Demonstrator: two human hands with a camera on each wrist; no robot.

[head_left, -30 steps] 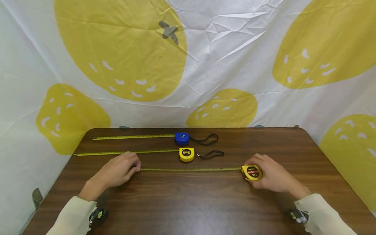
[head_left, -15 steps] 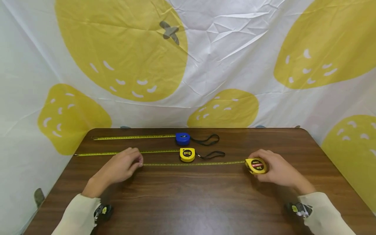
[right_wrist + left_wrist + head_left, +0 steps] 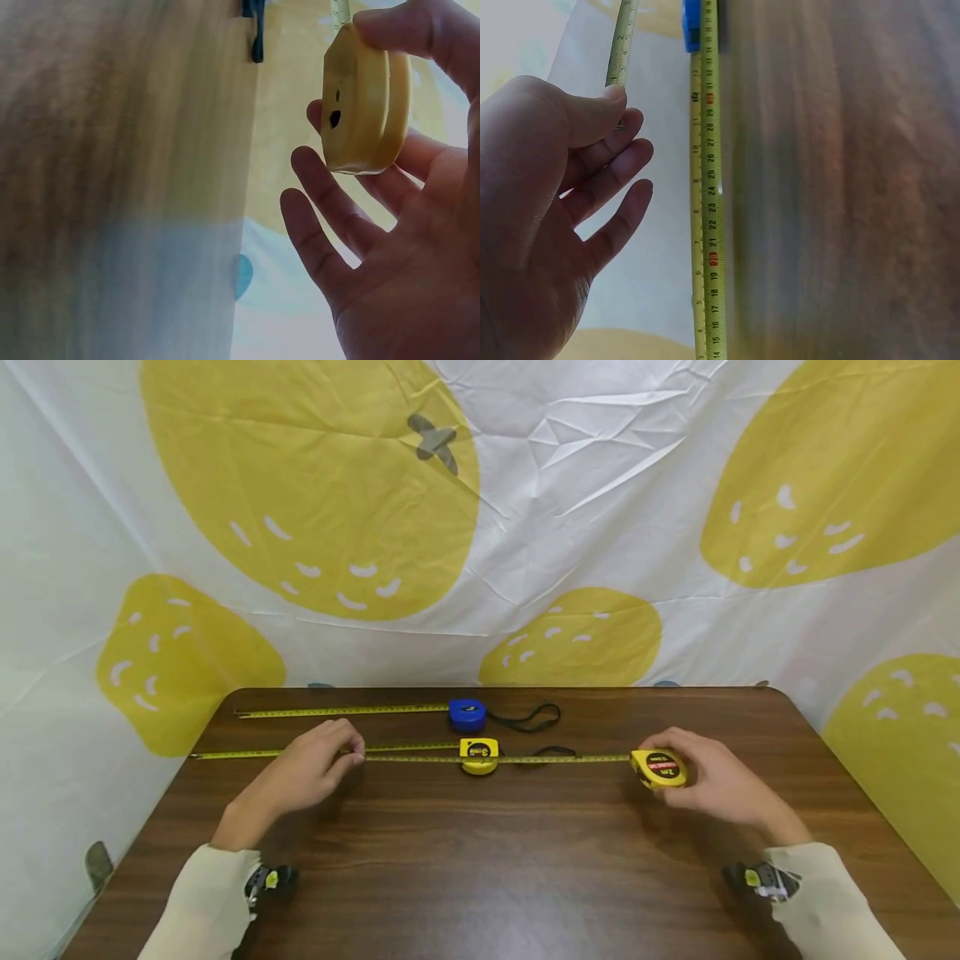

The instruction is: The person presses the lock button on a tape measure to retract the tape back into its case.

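The held tape measure (image 3: 660, 769) is yellow with a black-and-red label (image 3: 664, 767), the middle tape measure (image 3: 478, 748) yellow and black, the rear tape measure (image 3: 467, 715) blue; brown wood-grain tabletop (image 3: 495, 877), white backdrop (image 3: 570, 518) printed with yellow fruit.

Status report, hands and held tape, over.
Left fingers pinching blade. Right fingers gripping red-labelled yellow tape measure. Blade overlaps second yellow tape measure in head view; contact unclear.

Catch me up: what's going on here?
A person's left hand pinches the end of a pulled-out tape blade while the right hand grips its yellow 2m case. In the head view, that blade crosses in front of another yellow tape measure. That one and a blue tape measure lie on the wooden table, blades drawn out.
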